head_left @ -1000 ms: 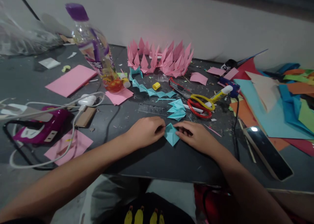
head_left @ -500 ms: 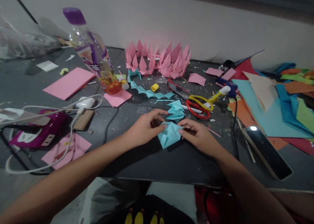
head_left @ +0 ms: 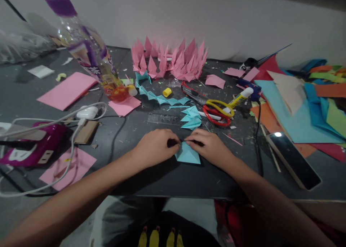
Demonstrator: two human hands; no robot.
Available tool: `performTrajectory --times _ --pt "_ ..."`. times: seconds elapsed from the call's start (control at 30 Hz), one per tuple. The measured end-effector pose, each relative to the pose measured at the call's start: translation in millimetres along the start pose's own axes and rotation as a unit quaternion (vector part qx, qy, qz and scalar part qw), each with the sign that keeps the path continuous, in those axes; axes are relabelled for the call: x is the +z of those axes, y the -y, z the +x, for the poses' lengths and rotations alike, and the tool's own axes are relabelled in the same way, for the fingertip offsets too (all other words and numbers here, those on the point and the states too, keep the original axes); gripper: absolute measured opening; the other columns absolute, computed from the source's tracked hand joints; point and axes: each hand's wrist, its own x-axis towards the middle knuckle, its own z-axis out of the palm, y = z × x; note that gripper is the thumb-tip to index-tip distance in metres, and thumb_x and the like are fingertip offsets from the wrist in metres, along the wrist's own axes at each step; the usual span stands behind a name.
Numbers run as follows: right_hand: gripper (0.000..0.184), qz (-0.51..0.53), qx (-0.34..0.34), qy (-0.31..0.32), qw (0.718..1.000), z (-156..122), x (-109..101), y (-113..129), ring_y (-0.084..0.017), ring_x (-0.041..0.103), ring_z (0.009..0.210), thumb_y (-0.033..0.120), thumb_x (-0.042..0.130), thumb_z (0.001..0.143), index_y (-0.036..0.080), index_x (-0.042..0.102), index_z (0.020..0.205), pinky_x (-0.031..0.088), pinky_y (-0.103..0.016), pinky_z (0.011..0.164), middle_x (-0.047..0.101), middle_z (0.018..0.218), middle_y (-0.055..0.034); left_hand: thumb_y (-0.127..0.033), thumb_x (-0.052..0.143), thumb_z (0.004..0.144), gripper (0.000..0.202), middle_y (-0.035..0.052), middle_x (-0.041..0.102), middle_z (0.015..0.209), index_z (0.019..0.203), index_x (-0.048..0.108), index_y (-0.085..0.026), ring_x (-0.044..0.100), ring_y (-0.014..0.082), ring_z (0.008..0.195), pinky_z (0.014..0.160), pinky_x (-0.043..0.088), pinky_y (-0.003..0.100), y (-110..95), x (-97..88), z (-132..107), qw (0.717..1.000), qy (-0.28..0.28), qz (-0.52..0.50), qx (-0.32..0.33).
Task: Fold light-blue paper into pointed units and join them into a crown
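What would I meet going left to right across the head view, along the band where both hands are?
purple socket block → small brown block → left hand → light-blue paper → right hand → phone

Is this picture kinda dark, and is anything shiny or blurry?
Head view: dim, with a shadow on the table beneath the left forearm; head view: a bright white spot on the phone; head view: the plastic bag at far left looks blurry, and creases on the held light blue paper are hard to see.
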Motion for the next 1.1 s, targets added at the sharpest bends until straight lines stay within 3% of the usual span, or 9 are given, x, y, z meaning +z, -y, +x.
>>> performTrajectory --times 0.17,0.43,0.83,1.1 --pt "0.023 -0.037 -0.047 -0.007 0.998 -2 2 -4 -0.015 0.062 0.078 0.023 0.045 0.090 0.017 0.068 0.091 0.049 -0.027 0.070 0.064 0.085 -0.0063 -0.023 0.056 0.078 0.014 -0.0004 0.067 0.088 0.084 0.069 -0.023 0.061 0.0155 0.071 0.058 0.041 0.024 -2 0.9 -1 0.998 0.009 0.060 -0.008" --pt "0.028 -0.098 -0.082 0.026 0.991 -7 -4 -4 -0.017 0.064 0.082 0.021 0.041 0.092 0.017 0.068 0.096 0.051 -0.028 0.070 0.067 0.090 -0.0075 -0.020 0.054 0.082 0.012 -0.0011 0.065 0.083 0.086 0.065 -0.021 0.061 0.0142 0.073 0.055 0.038 0.022 3 14.9 6 0.994 -0.030 0.094 0.048" --pt "0.029 -0.143 -0.148 0.078 0.975 -9 -13 -6 -0.017 0.062 0.088 0.021 0.039 0.093 0.018 0.067 0.099 0.052 -0.031 0.078 0.067 0.095 -0.0077 -0.022 0.050 0.085 0.014 0.0000 0.063 0.087 0.088 0.064 -0.019 0.059 0.0107 0.072 0.051 0.032 0.019 11 5.5 6 0.967 0.003 0.178 0.182" --pt "0.030 -0.202 -0.173 0.092 0.960 -11 -12 -7 -0.019 0.061 0.088 0.021 0.037 0.093 0.017 0.065 0.104 0.053 -0.032 0.073 0.067 0.097 -0.0093 -0.021 0.047 0.087 0.020 0.0014 0.060 0.080 0.079 0.065 -0.017 0.057 0.0109 0.067 0.052 0.037 0.021 11 9.1 2 0.952 -0.022 0.216 0.215"
